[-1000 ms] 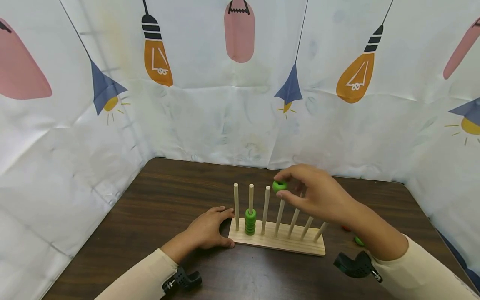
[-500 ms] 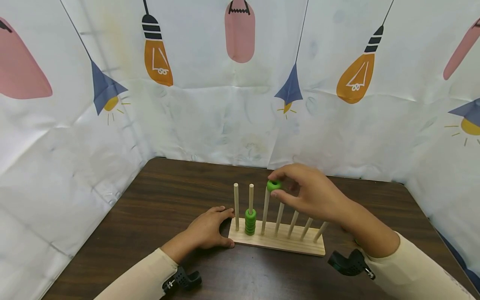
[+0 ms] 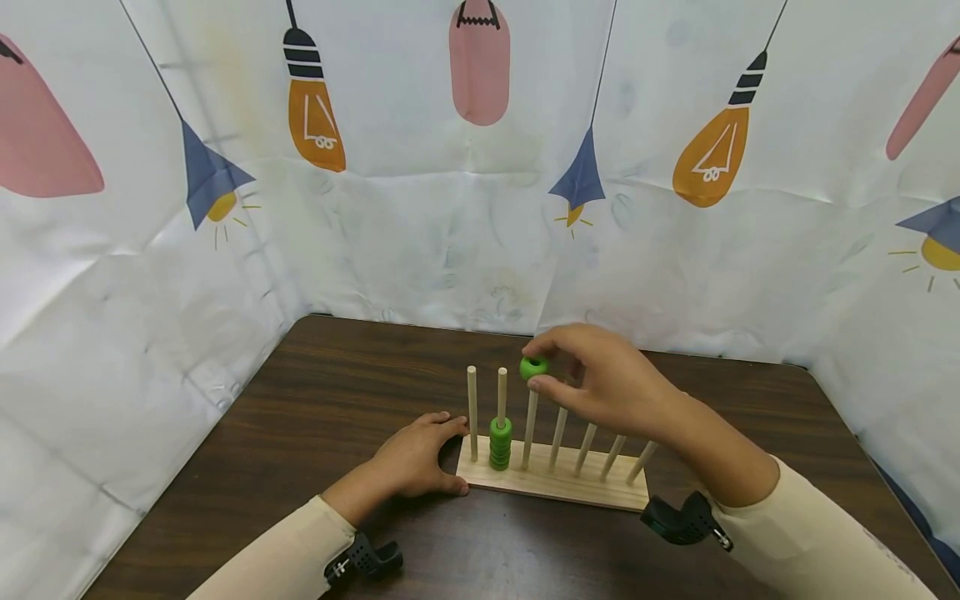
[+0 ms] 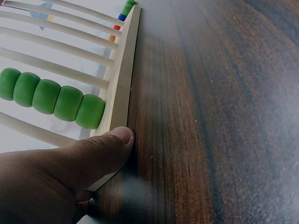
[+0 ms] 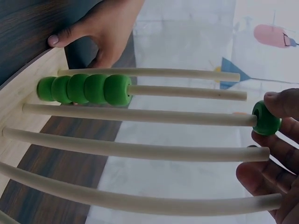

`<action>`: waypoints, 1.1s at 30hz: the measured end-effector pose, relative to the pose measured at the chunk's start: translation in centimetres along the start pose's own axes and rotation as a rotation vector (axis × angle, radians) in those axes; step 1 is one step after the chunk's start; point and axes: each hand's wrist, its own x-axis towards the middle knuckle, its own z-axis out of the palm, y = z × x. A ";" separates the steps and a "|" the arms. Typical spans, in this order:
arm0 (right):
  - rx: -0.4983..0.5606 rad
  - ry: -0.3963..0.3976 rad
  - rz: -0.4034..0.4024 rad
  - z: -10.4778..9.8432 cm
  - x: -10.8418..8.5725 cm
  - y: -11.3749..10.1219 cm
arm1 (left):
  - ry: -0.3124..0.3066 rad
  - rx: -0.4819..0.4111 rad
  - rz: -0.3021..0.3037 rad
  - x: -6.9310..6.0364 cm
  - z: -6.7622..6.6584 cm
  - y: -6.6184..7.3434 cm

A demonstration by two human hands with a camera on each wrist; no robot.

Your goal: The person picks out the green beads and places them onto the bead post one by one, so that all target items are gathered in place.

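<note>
A wooden peg stand (image 3: 555,485) with a row of upright pegs stands on the table. Several green beads (image 3: 500,444) are stacked on its second peg from the left. My left hand (image 3: 412,457) holds the stand's left end, its thumb (image 4: 122,136) against the front edge in the left wrist view. Between thumb and fingers my right hand (image 3: 607,379) pinches one green bead (image 5: 266,118). That bead is at the tip of the third peg (image 5: 140,115); whether the peg has entered its hole I cannot tell. The other pegs in view are bare.
The stand rests on a dark wooden table (image 3: 337,375). Beyond the stand's far end, the left wrist view shows several small coloured beads (image 4: 122,17). A white sheet with printed lamps (image 3: 420,250) hangs behind and beside the table.
My right hand has carried the green bead leftward, from near the fourth peg to the tip of the third. My left hand and the stand have stayed in place.
</note>
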 end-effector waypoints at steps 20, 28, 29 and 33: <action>0.048 -0.041 0.025 0.9 1.5 -0.8 | -0.004 -0.009 -0.012 0.1 0.0 -0.1; 0.030 -0.077 0.035 1.3 2.1 -1.0 | -0.002 -0.011 -0.011 0.0 0.1 -0.1; 0.028 -0.077 0.035 1.3 2.2 -1.0 | -0.001 -0.011 -0.010 0.0 0.1 -0.1; 0.017 -0.085 0.043 1.4 2.3 -1.0 | -0.002 -0.013 -0.011 0.0 0.1 -0.2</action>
